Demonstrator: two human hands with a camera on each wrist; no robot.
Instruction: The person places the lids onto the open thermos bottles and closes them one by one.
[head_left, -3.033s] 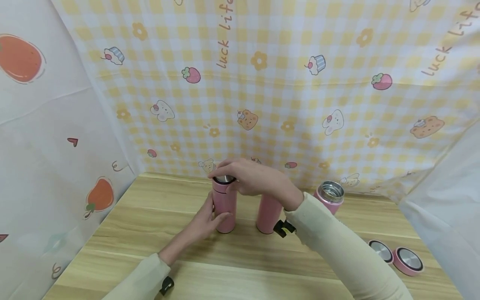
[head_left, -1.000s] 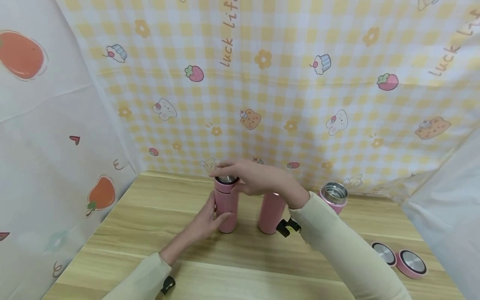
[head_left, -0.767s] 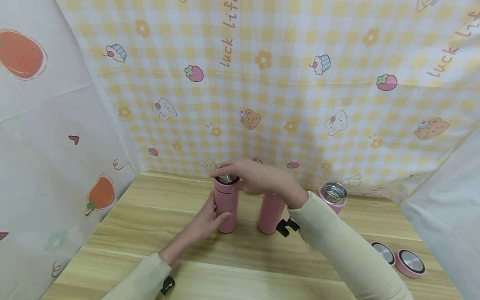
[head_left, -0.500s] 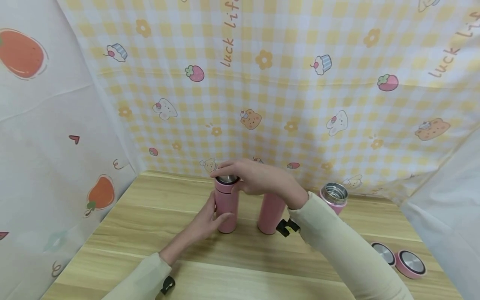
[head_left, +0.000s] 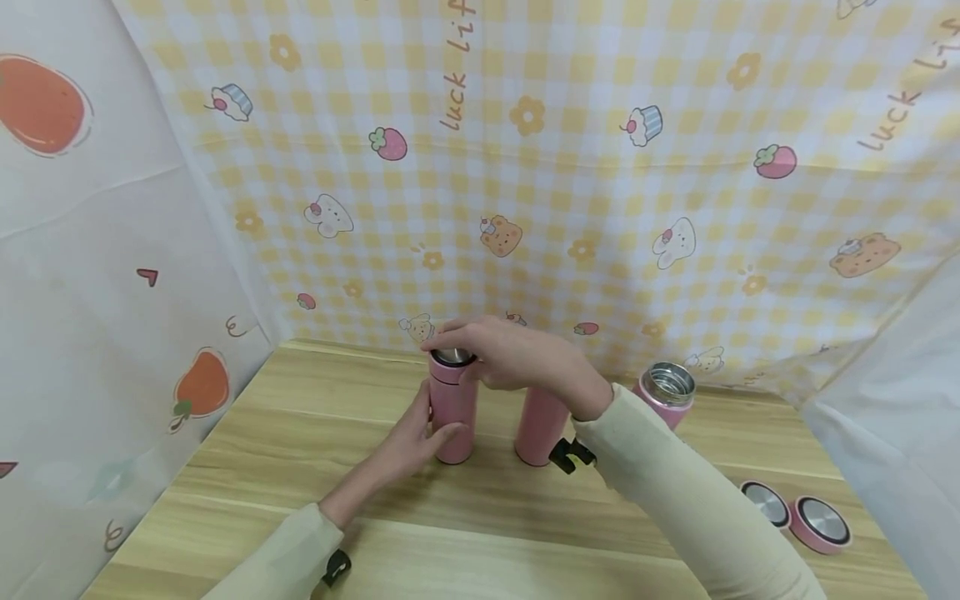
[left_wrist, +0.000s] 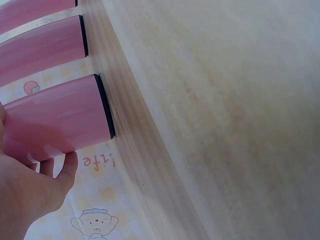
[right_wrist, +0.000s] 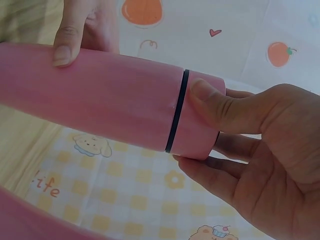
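Standing on the wooden table (head_left: 420,567), one pink bottle (head_left: 453,408) points straight up, its long way running up and down. The left hand (head_left: 408,437) curls its fingers round it; the right hand (head_left: 517,354) pinches its lid (right_wrist: 200,125) on top.

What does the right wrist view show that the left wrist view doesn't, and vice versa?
Right wrist only: the right hand gripping the lid, and the dark seam at its edge.
Left wrist only: the third bottle and the black base of the middle bottle.
Both: the left hand on the held bottle, part of the middle bottle, checked cloth, tabletop.
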